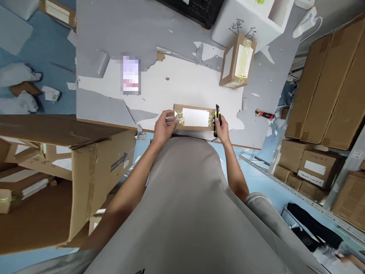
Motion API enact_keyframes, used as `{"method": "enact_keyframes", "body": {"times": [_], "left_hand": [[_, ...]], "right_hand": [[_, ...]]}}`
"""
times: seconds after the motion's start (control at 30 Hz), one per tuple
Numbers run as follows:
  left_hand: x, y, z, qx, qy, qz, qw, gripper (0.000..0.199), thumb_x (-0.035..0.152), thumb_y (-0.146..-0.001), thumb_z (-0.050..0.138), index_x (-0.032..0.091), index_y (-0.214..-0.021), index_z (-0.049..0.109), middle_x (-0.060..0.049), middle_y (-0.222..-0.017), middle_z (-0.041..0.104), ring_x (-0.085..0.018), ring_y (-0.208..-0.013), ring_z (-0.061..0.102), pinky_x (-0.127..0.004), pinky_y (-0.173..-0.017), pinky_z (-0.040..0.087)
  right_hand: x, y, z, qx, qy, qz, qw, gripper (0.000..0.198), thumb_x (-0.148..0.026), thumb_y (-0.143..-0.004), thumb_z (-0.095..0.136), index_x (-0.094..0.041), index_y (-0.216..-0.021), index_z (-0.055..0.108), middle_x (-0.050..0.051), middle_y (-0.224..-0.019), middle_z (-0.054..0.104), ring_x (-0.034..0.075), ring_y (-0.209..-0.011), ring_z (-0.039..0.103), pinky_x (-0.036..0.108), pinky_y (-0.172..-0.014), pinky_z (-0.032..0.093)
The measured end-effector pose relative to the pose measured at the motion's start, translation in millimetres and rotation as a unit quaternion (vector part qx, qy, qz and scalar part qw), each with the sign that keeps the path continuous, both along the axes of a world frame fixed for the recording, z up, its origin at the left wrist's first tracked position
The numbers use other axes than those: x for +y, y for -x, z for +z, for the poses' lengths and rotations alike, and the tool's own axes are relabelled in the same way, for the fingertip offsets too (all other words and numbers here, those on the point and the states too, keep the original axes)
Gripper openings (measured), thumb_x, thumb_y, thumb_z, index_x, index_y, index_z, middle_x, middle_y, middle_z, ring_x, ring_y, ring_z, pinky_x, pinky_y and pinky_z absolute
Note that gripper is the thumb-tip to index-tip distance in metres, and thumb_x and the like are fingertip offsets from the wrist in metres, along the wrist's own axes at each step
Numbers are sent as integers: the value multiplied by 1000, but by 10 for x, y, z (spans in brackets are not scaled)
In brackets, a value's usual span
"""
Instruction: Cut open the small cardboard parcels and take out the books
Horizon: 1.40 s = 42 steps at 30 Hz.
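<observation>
A narrow cardboard box [196, 117] with a white label and shiny clear tape at both ends lies at the table's near edge. Around its left end my left hand [165, 126] is closed, fingers on the top and side. My right hand [222, 128] grips a black and yellow utility knife [217, 114] against the box's right end, the knife's tip pointing away from me. Whether the blade is out is too small to tell. Another taped box [238, 62] stands farther back on the right, with white labels on its sides.
A white foam box [242, 23] and a black crate [196, 11] sit at the back. A red and black tool [265, 114] lies on the right. A large open carton [102, 167] holding boxes is at my left; shelved cartons [327, 87] stand right. Torn paper litters the table.
</observation>
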State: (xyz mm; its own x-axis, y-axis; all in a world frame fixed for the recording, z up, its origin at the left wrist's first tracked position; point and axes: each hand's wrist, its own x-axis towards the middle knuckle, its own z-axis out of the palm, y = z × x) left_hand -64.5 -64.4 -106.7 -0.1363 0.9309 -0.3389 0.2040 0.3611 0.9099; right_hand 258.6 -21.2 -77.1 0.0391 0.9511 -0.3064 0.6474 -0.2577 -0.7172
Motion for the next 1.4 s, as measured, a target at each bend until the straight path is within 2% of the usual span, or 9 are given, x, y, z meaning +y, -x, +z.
{"method": "enact_keyframes", "body": {"times": [0.17, 0.27, 0.37, 0.43, 0.53, 0.7, 0.87, 1.13, 1.4], "left_hand": [[56, -200, 48, 7, -16, -57, 998, 32, 33, -99, 77, 28, -131, 82, -9, -139, 72, -24, -111, 79, -33, -84, 69], [111, -247, 25, 11, -10, -61, 998, 34, 32, -98, 81, 28, -132, 83, -9, -137, 71, -24, -109, 77, -33, -83, 70], [124, -251, -8, 10, -1, -48, 999, 35, 33, -96, 84, 28, -131, 83, -9, -136, 71, -23, -107, 77, -33, -83, 69], [112, -248, -25, 6, 1, -43, 999, 36, 32, -95, 84, 28, -131, 84, -9, -136, 71, -23, -108, 77, -32, -84, 69], [90, -245, -42, -6, 4, -40, 999, 38, 32, -94, 85, 28, -131, 83, -9, -138, 71, -24, -110, 77, -32, -84, 69], [80, -248, -61, -26, 17, -28, 999, 38, 33, -93, 88, 26, -129, 83, -10, -139, 70, -26, -112, 76, -37, -90, 70], [84, -246, -79, -16, 12, -32, 999, 39, 32, -92, 86, 26, -130, 83, -9, -139, 70, -25, -111, 77, -33, -84, 68], [89, -231, -65, -8, 18, -34, 999, 43, 31, -90, 85, 25, -133, 83, -11, -141, 71, -26, -111, 78, -33, -82, 68], [103, -260, -68, -4, 38, -7, 999, 42, 28, -88, 85, 24, -129, 84, -11, -139, 73, -27, -108, 81, -37, -86, 70]], "right_hand": [[247, -52, 426, -174, -58, 103, 978, 57, -52, -120, 36, -23, -159, 65, 19, -156, 76, 33, -141, 73, 47, -119, 60], [335, 147, 730, -203, -42, 236, 949, 56, -47, -124, 35, -25, -164, 65, 16, -156, 77, 33, -140, 73, 44, -114, 61], [383, 460, 948, -254, 24, 381, 889, 53, -44, -126, 36, -28, -167, 65, 13, -144, 80, 32, -126, 78, 38, -101, 60], [426, 648, 1022, -302, 53, 444, 842, 52, -41, -127, 36, -30, -171, 61, 13, -143, 79, 31, -119, 78, 37, -95, 57], [514, 831, 1061, -350, 67, 502, 788, 51, -31, -127, 34, -30, -173, 57, 16, -145, 76, 30, -115, 78, 37, -93, 53], [628, 974, 1129, -374, 75, 559, 737, 55, -17, -122, 36, -27, -173, 53, 19, -149, 73, 30, -119, 76, 37, -91, 53], [655, 1041, 1199, -381, 73, 578, 718, 61, -9, -117, 35, -25, -174, 50, 21, -150, 73, 31, -119, 75, 37, -89, 53], [588, 1103, 1121, -371, 49, 587, 718, 60, -9, -116, 34, -21, -173, 51, 23, -147, 73, 32, -117, 71, 39, -89, 51], [481, 1182, 1099, -372, 39, 571, 731, 58, -5, -114, 26, -11, -153, 68, 25, -141, 75, 32, -118, 70, 40, -91, 49]]}}
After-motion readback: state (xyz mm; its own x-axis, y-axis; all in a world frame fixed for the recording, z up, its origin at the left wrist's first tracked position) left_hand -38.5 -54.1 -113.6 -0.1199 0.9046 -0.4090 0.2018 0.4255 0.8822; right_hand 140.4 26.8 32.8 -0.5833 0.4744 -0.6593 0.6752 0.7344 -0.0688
